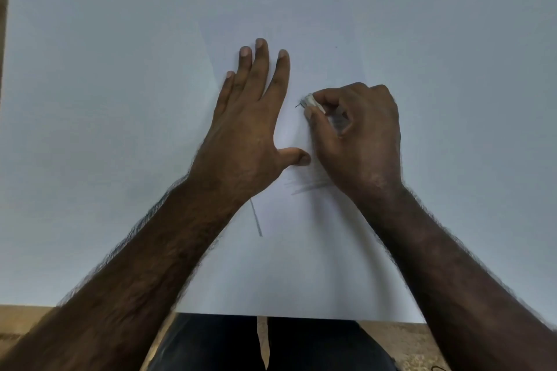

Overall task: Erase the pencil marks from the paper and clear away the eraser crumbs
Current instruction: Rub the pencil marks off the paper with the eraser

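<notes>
Dark trousers point(271, 343) at bottom edge, floor point(404, 340) either side. White table point(90, 99) above, paper point(301, 265) lying flat on it. Faint pencil marks point(307, 185) between the wrists. Left hand point(250, 129) flat, fingers spread, pressing paper. Right hand point(361, 129) just beside it, pinching an eraser point(312, 101), tip on paper at a small dark mark point(298, 105).

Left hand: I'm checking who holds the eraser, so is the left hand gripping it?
No. The left hand lies flat with straight fingers on the paper, while the right hand pinches the eraser.
</notes>
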### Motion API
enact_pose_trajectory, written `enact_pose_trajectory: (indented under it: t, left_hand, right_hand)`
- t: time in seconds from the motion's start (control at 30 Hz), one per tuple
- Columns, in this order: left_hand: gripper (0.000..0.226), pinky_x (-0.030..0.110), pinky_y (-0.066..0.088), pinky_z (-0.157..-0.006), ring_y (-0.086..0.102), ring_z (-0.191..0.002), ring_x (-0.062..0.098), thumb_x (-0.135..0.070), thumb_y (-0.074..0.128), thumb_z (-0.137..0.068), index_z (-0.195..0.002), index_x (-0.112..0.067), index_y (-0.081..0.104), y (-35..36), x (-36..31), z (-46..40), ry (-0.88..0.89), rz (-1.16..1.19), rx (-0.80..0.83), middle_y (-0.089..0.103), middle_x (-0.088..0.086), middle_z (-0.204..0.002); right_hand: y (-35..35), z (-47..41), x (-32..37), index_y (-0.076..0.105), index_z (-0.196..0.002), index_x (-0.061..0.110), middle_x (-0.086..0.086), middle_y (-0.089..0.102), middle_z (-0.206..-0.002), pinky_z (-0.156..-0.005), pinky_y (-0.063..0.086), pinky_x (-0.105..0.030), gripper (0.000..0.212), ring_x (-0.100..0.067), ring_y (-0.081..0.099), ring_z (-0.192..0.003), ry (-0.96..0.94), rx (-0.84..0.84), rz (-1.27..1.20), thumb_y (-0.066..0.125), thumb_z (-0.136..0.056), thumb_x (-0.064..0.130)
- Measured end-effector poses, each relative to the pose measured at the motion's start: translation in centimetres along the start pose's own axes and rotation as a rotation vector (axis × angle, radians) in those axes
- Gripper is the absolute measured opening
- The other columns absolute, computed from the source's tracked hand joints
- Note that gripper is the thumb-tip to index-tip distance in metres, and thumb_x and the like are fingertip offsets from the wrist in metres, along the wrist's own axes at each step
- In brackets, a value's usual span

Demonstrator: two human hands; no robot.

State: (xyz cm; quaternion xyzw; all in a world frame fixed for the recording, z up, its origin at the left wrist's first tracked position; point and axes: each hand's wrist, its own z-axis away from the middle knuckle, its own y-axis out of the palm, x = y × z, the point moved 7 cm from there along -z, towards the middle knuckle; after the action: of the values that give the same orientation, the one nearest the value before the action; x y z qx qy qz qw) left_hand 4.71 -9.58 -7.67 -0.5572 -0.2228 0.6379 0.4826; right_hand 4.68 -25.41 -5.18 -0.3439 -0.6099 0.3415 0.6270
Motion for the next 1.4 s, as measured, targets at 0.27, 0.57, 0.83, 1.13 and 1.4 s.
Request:
enact_pose_trajectory:
  t: [0.27, 0.57, 0.83, 1.13, 1.4]
  left_hand:
    - [0.124, 0.034, -0.012, -0.127, -0.018, -0.160, 0.023, -0.065, 0.074, -0.081, -0.167, -0.016, 0.000, 0.7, 0.4, 0.2, 0.035, -0.037, 0.006, -0.018, 0.007, -0.174]
    - [0.130, 0.033, -0.014, -0.126, -0.021, -0.160, 0.021, -0.073, 0.072, -0.077, -0.167, -0.019, -0.004, 0.7, 0.6, 0.2, 0.025, -0.029, 0.037, -0.021, 0.005, -0.173]
    - [0.129, 0.036, -0.012, -0.128, -0.023, -0.159, 0.022, -0.074, 0.070, -0.078, -0.167, -0.018, -0.006, 0.6, 0.6, 0.2, 0.039, -0.034, 0.048, -0.022, 0.005, -0.173]
    - [0.121, 0.033, -0.013, -0.128, -0.022, -0.159, 0.020, -0.067, 0.070, -0.084, -0.167, -0.018, -0.004, 0.5, 0.4, 0.3, 0.045, -0.018, 0.025, -0.021, 0.004, -0.173]
    - [0.133, 0.032, -0.017, -0.125, -0.025, -0.158, 0.020, -0.075, 0.073, -0.077, -0.166, -0.020, -0.009, 1.5, -0.4, 0.2, 0.037, 0.014, 0.040, -0.025, 0.003, -0.172]
  right_hand:
    - [0.2, 2.1, 1.3, 0.078, -0.102, 0.028, 0.007, 0.075, -0.101, -0.088, 0.039, -0.039, 0.012, -0.024, 0.062, -0.097, -0.130, 0.100, 0.111, 0.069, -0.100, 0.035]
    - [-0.7, -0.8, 0.7, 0.076, -0.099, 0.028, 0.005, 0.075, -0.101, -0.086, 0.043, -0.045, 0.011, -0.032, 0.062, -0.097, -0.064, 0.060, 0.188, 0.066, -0.100, 0.033]
    - [-0.6, -1.8, 0.7, 0.076, -0.105, 0.028, 0.003, 0.076, -0.105, -0.087, 0.039, -0.044, 0.016, -0.032, 0.061, -0.101, -0.148, 0.028, 0.249, 0.063, -0.103, 0.037]
    - [0.5, 3.0, 2.8, 0.076, -0.103, 0.024, 0.000, 0.075, -0.101, -0.082, 0.045, -0.046, 0.009, -0.033, 0.063, -0.094, -0.217, 0.175, 0.172, 0.068, -0.100, 0.024]
    - [-2.6, -5.4, -2.1, 0.075, -0.102, 0.027, 0.005, 0.073, -0.105, -0.088, 0.036, -0.041, 0.025, -0.032, 0.057, -0.104, -0.055, 0.001, 0.323, 0.057, -0.103, 0.044]
